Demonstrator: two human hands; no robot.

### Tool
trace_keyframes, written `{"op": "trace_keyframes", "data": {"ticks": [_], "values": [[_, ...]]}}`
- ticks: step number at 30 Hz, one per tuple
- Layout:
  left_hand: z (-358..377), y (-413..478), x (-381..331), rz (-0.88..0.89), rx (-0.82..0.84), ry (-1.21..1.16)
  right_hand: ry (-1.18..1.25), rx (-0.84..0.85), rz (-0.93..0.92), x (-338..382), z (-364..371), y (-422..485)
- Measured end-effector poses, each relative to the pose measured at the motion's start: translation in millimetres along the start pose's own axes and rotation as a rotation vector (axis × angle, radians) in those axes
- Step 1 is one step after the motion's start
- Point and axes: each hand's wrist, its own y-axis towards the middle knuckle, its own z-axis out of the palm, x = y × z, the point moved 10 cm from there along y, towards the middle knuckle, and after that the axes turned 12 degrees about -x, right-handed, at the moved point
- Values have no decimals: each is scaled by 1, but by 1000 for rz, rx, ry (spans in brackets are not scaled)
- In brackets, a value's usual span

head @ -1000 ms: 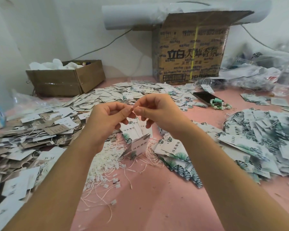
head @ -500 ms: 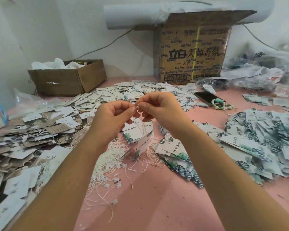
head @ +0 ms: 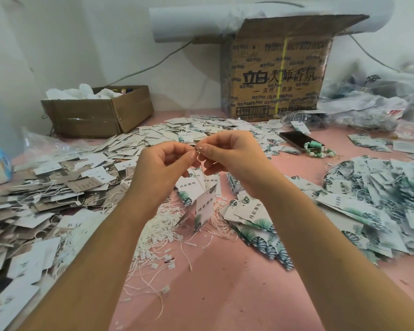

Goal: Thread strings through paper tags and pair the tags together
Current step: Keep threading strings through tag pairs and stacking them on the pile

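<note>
Directly over a pink table (head: pixel 225 295), a person's two bare forearms reach in from the bottom edge and meet in the middle. The left hand (head: pixel 163 168) and right hand (head: pixel 234 156) are raised side by side, fingertips almost touching. Each pinches the top of a thin white string (head: pixel 203 174) between thumb and forefinger, with the other fingers curled in.

The string drops straight down to a hanging tag (head: pixel 204 209), a white card with dark lettering and a green leaf at its lower end. It dangles clear of the table, just below the gap between the hands and tilted slightly. Whether a second card hangs behind it, I cannot tell.

Under the hanging tag and to its left lies a tangled heap of loose strings (head: pixel 158 235) with small white clasps. To its right, close by, is a fanned stack of leaf-printed tags (head: pixel 256 218), and farther right a large mound of the same tags (head: pixel 380 199). Well to the left of the hanging tag spreads a wide drift of plain brown and white tags (head: pixel 46 187). Beyond it, against the wall, stands a tall printed box (head: pixel 277 77), with a low open box (head: pixel 98 111) off to the left. A dark phone (head: pixel 296 139) and a green bead bracelet (head: pixel 320 152) lie behind and to the right.
</note>
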Motion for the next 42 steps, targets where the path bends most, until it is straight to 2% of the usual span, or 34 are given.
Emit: {"op": "trace_keyframes", "data": {"ticks": [11, 23, 33, 37, 42], "values": [[-2, 1, 0, -2, -12, 8, 34, 0, 18, 0, -2, 0], [-1, 1, 1, 14, 18, -38, -30, -6, 1, -2, -2, -1], [-3, 2, 13, -107, -8, -99, 164, 147, 55, -1, 15, -6], [6, -2, 16, -125, 71, -10, 217, 154, 36, 5, 20, -8], [29, -19, 29, -192, 380, 296, 325, 1, 18, 11, 5, -2]]}}
